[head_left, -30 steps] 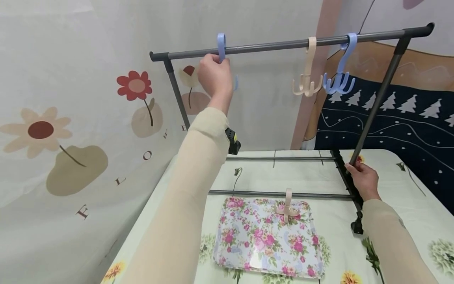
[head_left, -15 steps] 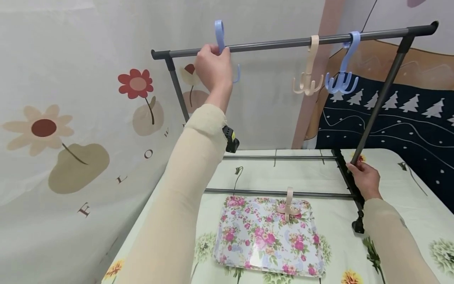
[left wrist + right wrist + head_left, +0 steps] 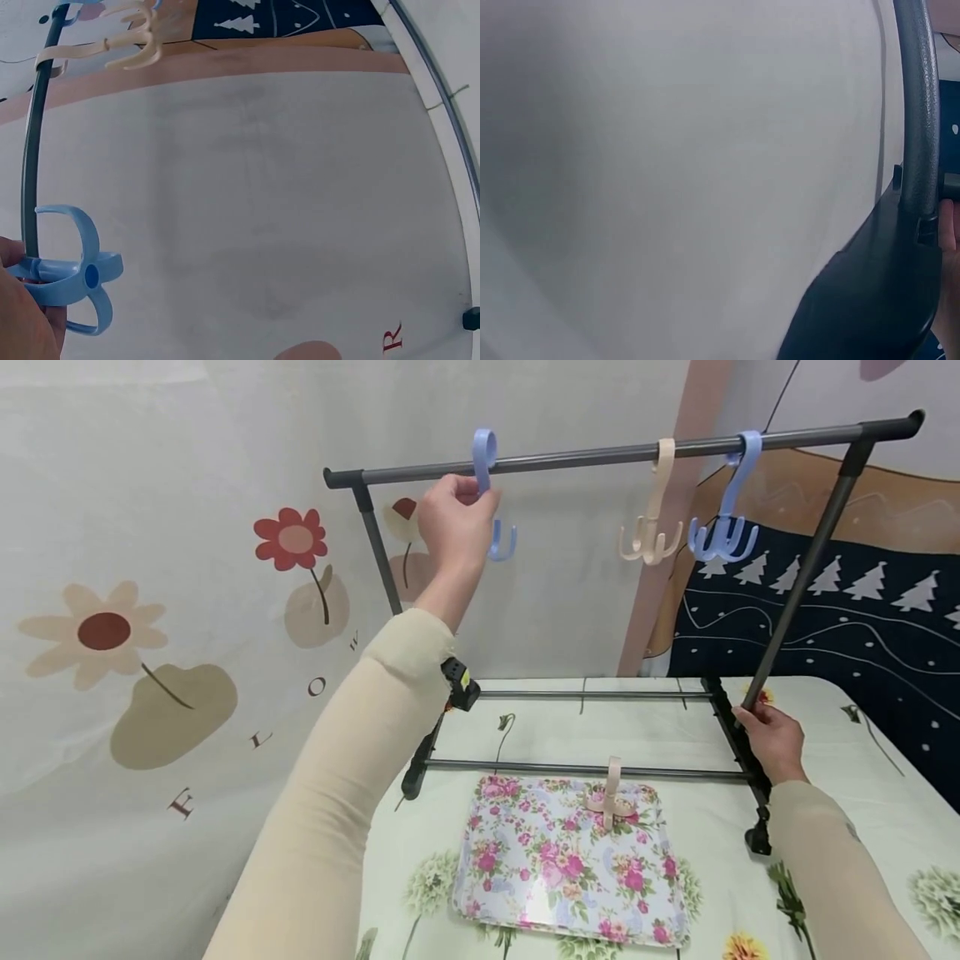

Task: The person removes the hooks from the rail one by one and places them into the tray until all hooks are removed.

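Note:
My left hand point(image 3: 457, 527) pinches the stem of a blue four-prong hook point(image 3: 484, 447) at the top rail point(image 3: 577, 461) of a grey rack. Its curved top rises above the rail, and some prongs show beyond my hand. In the left wrist view the prongs of this blue hook point(image 3: 92, 276) spread beside the fingers. Low on the rack's right side, my right hand point(image 3: 772, 743) holds the upright post point(image 3: 806, 568) near its black base. Further right on the rail hang a beige hook point(image 3: 654, 510) and another blue hook point(image 3: 731, 497).
A floral-print flat stack point(image 3: 562, 860) lies on the table, a beige hook point(image 3: 611, 797) at its upper edge by the rack's lower bar point(image 3: 547, 768). A second lower bar point(image 3: 525, 695) runs behind. A printed curtain point(image 3: 187, 485) hangs close on the left.
My left hand raised the blue hook, then lowered it and shifted slightly right along the rail, turning it so more of its loop and prongs show. My right hand stays on the post.

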The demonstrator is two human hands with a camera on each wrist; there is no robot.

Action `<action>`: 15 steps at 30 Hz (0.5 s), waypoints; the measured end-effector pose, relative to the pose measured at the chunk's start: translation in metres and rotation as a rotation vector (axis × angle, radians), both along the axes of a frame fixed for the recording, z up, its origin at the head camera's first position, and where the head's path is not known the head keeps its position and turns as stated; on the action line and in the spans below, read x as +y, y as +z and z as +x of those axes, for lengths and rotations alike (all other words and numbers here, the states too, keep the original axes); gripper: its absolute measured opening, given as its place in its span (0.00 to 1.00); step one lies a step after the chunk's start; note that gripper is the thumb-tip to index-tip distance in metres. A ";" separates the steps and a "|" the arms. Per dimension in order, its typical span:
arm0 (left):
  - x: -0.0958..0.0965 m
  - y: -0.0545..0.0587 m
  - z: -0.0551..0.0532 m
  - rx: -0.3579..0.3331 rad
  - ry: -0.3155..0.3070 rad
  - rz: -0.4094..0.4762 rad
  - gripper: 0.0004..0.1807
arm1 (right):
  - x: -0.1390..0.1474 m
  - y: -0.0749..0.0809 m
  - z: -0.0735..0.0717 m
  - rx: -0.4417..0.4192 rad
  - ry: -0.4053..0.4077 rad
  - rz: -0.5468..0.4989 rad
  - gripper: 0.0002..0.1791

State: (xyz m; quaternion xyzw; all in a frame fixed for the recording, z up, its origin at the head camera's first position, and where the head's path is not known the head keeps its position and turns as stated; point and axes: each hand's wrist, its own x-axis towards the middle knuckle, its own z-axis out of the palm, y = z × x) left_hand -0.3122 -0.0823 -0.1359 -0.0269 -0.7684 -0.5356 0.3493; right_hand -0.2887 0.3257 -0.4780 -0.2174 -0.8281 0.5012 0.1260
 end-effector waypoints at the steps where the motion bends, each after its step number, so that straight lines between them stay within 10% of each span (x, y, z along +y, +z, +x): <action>1: -0.002 -0.002 0.001 -0.010 -0.013 -0.004 0.09 | -0.001 0.000 0.000 0.000 -0.001 -0.001 0.32; 15: -0.018 -0.034 0.008 -0.060 -0.109 -0.056 0.11 | -0.002 0.000 -0.004 -0.004 0.012 0.047 0.32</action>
